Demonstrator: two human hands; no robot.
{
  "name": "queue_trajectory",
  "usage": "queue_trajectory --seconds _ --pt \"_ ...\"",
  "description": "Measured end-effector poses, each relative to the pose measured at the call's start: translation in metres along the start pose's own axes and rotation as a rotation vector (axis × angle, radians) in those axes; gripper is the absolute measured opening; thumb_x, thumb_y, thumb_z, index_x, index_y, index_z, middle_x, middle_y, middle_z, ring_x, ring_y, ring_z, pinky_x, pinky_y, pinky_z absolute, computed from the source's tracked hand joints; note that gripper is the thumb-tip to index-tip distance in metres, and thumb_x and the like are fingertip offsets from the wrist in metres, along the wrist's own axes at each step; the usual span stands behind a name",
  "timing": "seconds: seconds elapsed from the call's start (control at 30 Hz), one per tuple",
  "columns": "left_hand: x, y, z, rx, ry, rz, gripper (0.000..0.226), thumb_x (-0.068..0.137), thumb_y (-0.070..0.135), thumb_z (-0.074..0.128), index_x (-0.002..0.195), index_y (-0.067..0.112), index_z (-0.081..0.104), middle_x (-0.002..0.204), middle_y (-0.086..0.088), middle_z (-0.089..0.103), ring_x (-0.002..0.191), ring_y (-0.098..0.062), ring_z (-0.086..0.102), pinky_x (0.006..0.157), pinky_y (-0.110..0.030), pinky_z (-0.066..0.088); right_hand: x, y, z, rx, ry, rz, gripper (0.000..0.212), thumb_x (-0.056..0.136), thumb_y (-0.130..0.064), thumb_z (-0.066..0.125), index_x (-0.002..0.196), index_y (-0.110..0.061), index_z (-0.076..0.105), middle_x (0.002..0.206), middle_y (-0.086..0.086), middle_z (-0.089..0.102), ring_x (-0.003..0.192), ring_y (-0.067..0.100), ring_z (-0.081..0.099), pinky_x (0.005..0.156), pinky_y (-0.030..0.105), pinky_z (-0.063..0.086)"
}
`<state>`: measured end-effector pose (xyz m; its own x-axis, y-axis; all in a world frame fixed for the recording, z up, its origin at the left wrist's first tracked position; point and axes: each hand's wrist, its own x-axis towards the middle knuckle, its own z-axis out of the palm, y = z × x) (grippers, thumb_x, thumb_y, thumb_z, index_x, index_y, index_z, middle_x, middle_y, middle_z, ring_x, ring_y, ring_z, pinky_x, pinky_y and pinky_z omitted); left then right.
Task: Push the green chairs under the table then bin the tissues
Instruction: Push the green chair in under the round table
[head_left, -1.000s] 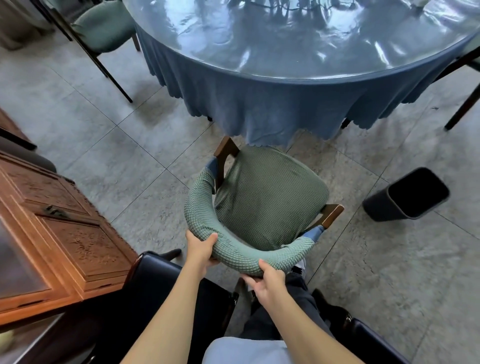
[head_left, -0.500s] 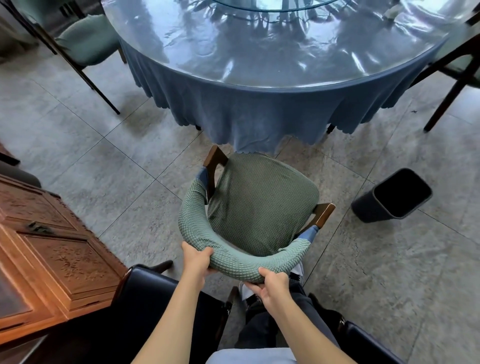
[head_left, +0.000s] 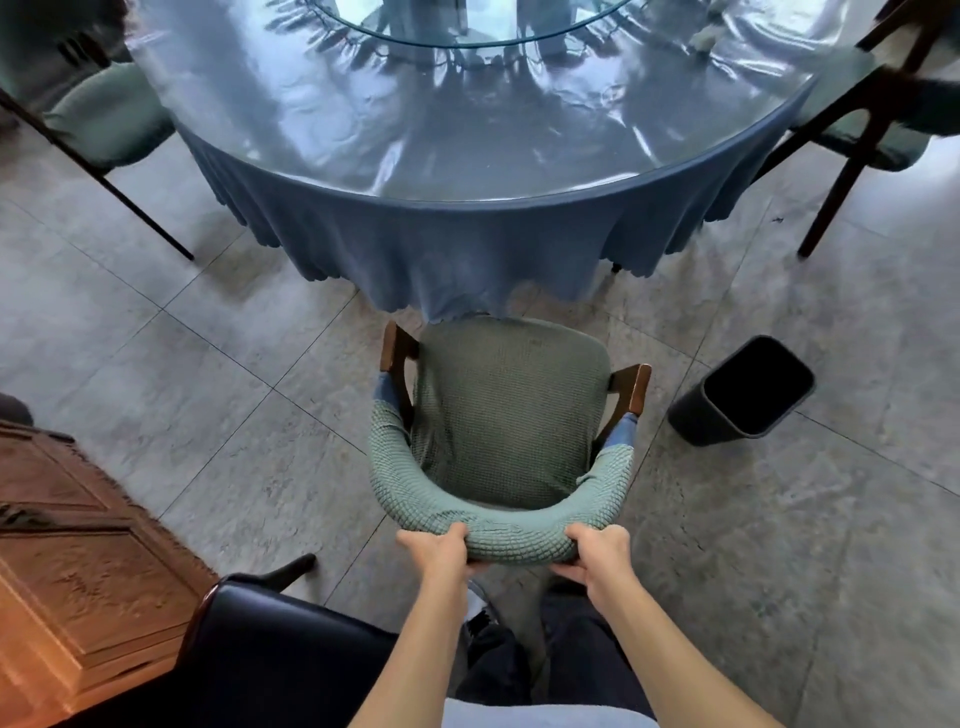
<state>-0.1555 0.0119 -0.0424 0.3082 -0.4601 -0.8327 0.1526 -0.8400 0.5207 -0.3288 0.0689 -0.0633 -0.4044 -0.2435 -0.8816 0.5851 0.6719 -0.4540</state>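
Observation:
A green chair (head_left: 511, 410) with a curved padded back and wooden arms stands in front of me, facing the round table (head_left: 467, 130). Its front edge touches the hanging blue tablecloth (head_left: 441, 249). My left hand (head_left: 441, 548) grips the left part of the backrest, and my right hand (head_left: 597, 551) grips the right part. A black bin (head_left: 743, 389) sits open on the floor to the right of the chair. A pale crumpled thing, perhaps a tissue (head_left: 709, 34), lies on the table's far right; it is too blurred to be sure.
A second green chair (head_left: 104, 114) stands at the table's left, a third green chair (head_left: 872, 124) with dark legs at its right. A carved wooden cabinet (head_left: 67, 561) is at my left, and a dark leather chair (head_left: 275, 654) is close by my left side.
The chair has turned square to the table and slid forward until its seat front meets the tablecloth. Both hands stayed on the backrest, the right one shifting further right.

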Motion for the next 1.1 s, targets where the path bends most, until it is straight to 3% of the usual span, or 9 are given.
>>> queue_trajectory --seconds 0.1,0.23,0.43,0.53,0.7,0.83,0.93,1.1 --pt "-0.013 -0.004 0.033 -0.058 0.013 -0.03 0.049 0.087 -0.008 0.061 0.116 0.017 0.03 0.11 -0.011 0.048 0.084 -0.026 0.06 0.056 -0.048 0.06 0.016 -0.029 -0.019 -0.044 0.019 -0.051 0.015 0.085 0.004 0.061 0.097 0.004 0.053 0.105 0.024 0.064 0.092 0.037 0.065 0.047 0.042 0.057" --pt "-0.025 -0.004 0.072 -0.142 0.033 -0.064 0.048 0.087 -0.009 0.061 0.115 0.018 0.032 0.1 -0.004 0.047 0.082 -0.023 0.06 0.045 -0.036 0.056 0.034 -0.065 -0.038 -0.081 0.017 -0.094 0.019 0.084 0.003 0.061 0.101 0.005 0.053 0.103 0.022 0.064 0.09 0.037 0.066 0.047 0.042 0.057" --pt "-0.032 0.003 0.117 -0.198 0.064 -0.066 0.05 0.087 -0.01 0.06 0.116 0.018 0.031 0.113 -0.009 0.046 0.086 -0.026 0.059 0.046 -0.039 0.056 0.056 -0.108 -0.051 -0.118 -0.021 -0.116 0.022 0.085 0.002 0.06 0.106 0.005 0.052 0.106 0.021 0.064 0.092 0.036 0.066 0.054 0.049 0.06" --pt "-0.032 0.009 0.134 -0.233 0.077 -0.053 0.05 0.086 -0.009 0.061 0.116 0.018 0.031 0.119 -0.011 0.045 0.089 -0.028 0.06 0.047 -0.041 0.057 0.063 -0.126 -0.05 -0.102 -0.036 -0.123 0.019 0.086 0.003 0.06 0.104 0.004 0.052 0.106 0.02 0.063 0.092 0.035 0.065 0.052 0.045 0.06" --pt "-0.025 0.026 0.154 -0.26 0.072 -0.046 0.053 0.087 -0.008 0.061 0.124 0.017 0.032 0.134 -0.017 0.045 0.108 -0.039 0.059 0.062 -0.055 0.06 0.072 -0.153 -0.045 -0.104 -0.026 -0.143 0.018 0.086 0.0 0.063 0.101 0.001 0.053 0.103 0.019 0.062 0.089 0.033 0.065 0.052 0.046 0.06" --pt "-0.02 0.045 0.168 -0.286 0.068 -0.044 0.055 0.089 -0.007 0.06 0.128 0.017 0.03 0.141 -0.018 0.041 0.111 -0.038 0.057 0.059 -0.048 0.061 0.078 -0.171 -0.035 -0.103 -0.042 -0.164 0.02 0.087 -0.003 0.066 0.104 -0.003 0.055 0.105 0.015 0.064 0.09 0.031 0.067 0.058 0.046 0.062" --pt "-0.011 0.061 0.179 -0.275 0.071 -0.039 0.05 0.09 -0.006 0.06 0.121 0.018 0.03 0.143 -0.016 0.039 0.114 -0.039 0.055 0.054 -0.046 0.06 0.083 -0.186 -0.024 -0.086 -0.048 -0.161 0.021 0.086 -0.002 0.067 0.103 -0.005 0.056 0.106 0.014 0.064 0.091 0.029 0.066 0.061 0.045 0.062" --pt "0.008 0.089 0.193 -0.281 0.063 -0.037 0.048 0.089 -0.006 0.061 0.117 0.019 0.03 0.134 -0.014 0.042 0.101 -0.035 0.057 0.051 -0.044 0.059 0.096 -0.212 -0.003 -0.071 -0.043 -0.147 0.025 0.086 0.0 0.068 0.108 -0.005 0.056 0.108 0.015 0.064 0.093 0.031 0.066 0.064 0.047 0.062"
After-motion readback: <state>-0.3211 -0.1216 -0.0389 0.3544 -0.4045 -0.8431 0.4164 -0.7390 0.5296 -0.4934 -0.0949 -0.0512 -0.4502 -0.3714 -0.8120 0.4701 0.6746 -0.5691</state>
